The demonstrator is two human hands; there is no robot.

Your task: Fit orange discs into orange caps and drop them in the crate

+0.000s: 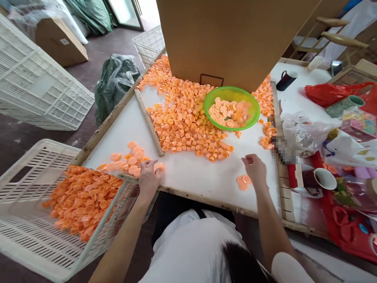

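Note:
My left hand (149, 180) rests at the near left edge of the table, its fingers apart and bent over a loose group of orange plastic caps (134, 160). One orange cap lies right by its thumb and forefinger. On the right side of the table, my right hand (255, 169) has its fingers curled together; whatever they may hold is hidden. Just beside and below it lies a small cluster of flat orange discs (243, 182). Beyond both hands spreads a big heap of orange cup-shaped caps (188, 118). A green bowl (255, 118) with flat orange discs stands at the heap's right.
A tall cardboard box (235, 39) rises behind the bowl. A wooden strip (149, 124) divides the table. Below the left edge, a white crate (38, 251) holds many orange caps. Mugs (324, 179), bags and a red tray (343, 224) crowd the right side.

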